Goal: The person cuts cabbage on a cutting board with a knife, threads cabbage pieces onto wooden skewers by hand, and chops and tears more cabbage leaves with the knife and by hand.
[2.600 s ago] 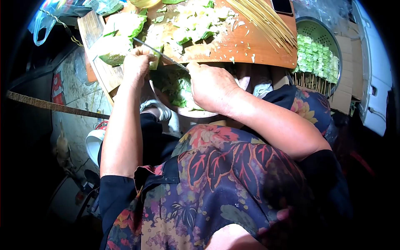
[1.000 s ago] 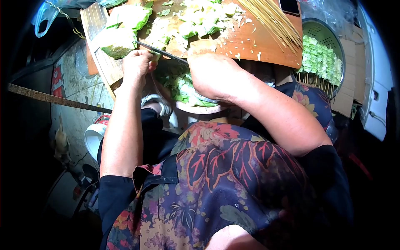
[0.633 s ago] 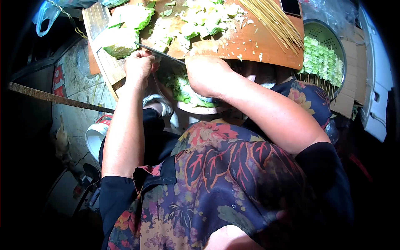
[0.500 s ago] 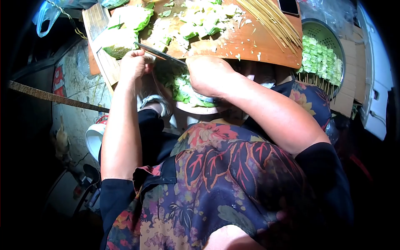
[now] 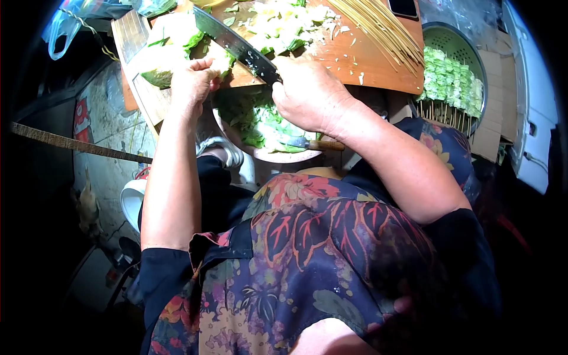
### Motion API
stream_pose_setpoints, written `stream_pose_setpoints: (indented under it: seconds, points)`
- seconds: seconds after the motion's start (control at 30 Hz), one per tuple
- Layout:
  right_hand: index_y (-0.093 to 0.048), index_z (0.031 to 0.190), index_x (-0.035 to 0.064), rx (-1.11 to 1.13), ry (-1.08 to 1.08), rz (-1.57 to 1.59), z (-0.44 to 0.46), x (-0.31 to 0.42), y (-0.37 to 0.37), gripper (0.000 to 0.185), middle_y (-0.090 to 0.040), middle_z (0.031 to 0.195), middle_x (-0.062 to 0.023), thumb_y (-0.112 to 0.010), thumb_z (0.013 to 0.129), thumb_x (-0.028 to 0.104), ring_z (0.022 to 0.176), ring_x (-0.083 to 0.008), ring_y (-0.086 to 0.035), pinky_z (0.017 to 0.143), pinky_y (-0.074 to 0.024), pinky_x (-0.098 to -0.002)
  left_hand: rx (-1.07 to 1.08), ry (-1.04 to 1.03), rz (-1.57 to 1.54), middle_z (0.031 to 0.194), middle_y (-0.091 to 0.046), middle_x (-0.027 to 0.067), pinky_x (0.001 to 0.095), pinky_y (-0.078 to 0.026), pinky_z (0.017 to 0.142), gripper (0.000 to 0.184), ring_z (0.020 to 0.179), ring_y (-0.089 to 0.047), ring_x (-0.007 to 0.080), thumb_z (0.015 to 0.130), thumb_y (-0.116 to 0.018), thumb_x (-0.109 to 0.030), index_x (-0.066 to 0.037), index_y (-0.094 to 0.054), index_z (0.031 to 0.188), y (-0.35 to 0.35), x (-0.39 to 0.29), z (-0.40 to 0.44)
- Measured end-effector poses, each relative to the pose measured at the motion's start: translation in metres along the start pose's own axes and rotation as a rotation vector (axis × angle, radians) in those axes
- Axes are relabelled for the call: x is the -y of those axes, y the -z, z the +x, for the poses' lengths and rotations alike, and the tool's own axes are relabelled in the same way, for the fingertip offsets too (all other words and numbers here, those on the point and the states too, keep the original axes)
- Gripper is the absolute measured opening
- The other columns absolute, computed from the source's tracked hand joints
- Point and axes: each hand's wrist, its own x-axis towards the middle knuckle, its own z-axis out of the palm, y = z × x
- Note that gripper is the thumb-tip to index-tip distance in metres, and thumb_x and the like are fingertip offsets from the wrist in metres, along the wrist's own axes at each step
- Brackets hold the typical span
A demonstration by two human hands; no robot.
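My right hand grips the handle of a broad knife, its blade slanting up and left over the cutting board. At the board's left edge, my left hand has its fingers pinched together; what they hold, if anything, I cannot make out. Leafy cabbage or lettuce pieces lie just beyond those fingers. Under the board's near edge sits a bowl of cut green leaves. A wooden-handled tool rests on these leaves, its metal end partly among them.
Chopped leaves and thin wooden skewers lie on the board, with a phone at its far right corner. A green colander at right holds skewered leaves. Cardboard lies beside it. A blue bag hangs at left.
The knife has swung up and away from my left hand, its blade now above the board. My right hand has risen slightly, uncovering the wooden-handled tool in the bowl.
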Motion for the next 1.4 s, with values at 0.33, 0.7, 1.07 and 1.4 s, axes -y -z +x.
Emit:
stream_pose_setpoints:
  seconds: [0.33, 0.7, 1.07, 1.4]
  points:
    - [-0.058, 0.096, -0.0051, 0.003, -0.001, 0.046, -0.005, -0.004, 0.010, 0.024, -0.064, 0.086, -0.0260, -0.050, 0.081, 0.013, 0.088, -0.0394, -0.063, 0.082, -0.0499, -0.0452, -0.056, 0.054, -0.098, 0.074, -0.065, 0.0055, 0.0201, -0.049, 0.051, 0.028, 0.058, -0.060, 0.0105, 0.072, -0.066, 0.001, 0.003, -0.063, 0.101, 0.003, -0.005, 0.005]
    - [-0.057, 0.093, -0.0042, -0.031, 0.057, 0.047, -0.010, -0.007, 0.006, 0.022, -0.063, 0.085, -0.0256, -0.050, 0.080, 0.012, 0.086, -0.0402, -0.063, 0.080, -0.0502, -0.0463, -0.029, 0.050, 0.028, 0.074, -0.064, 0.0055, 0.0216, -0.051, 0.054, 0.017, 0.059, -0.059, 0.0104, 0.077, -0.065, -0.004, 0.002, -0.064, 0.093, -0.001, 0.001, 0.009]
    - [-0.056, 0.094, -0.0041, 0.008, 0.025, 0.052, -0.010, -0.006, 0.009, 0.022, -0.063, 0.087, -0.0256, -0.049, 0.078, 0.009, 0.087, -0.0399, -0.063, 0.081, -0.0501, -0.0466, -0.034, 0.201, -0.005, 0.080, -0.062, 0.0083, 0.0322, -0.052, 0.063, 0.024, 0.065, -0.060, 0.0173, 0.075, -0.068, -0.018, 0.001, -0.064, 0.089, 0.006, 0.001, 0.005]
    - [-0.056, 0.094, -0.0040, -0.047, 0.067, 0.058, -0.014, -0.013, 0.006, 0.022, -0.063, 0.085, -0.0256, -0.051, 0.079, 0.010, 0.087, -0.0396, -0.063, 0.081, -0.0503, -0.0456, -0.081, 0.116, 0.206, 0.072, -0.061, 0.0083, 0.0298, -0.051, 0.055, 0.033, 0.059, -0.061, 0.0169, 0.075, -0.070, -0.030, -0.002, -0.061, 0.090, -0.007, 0.010, 0.008]
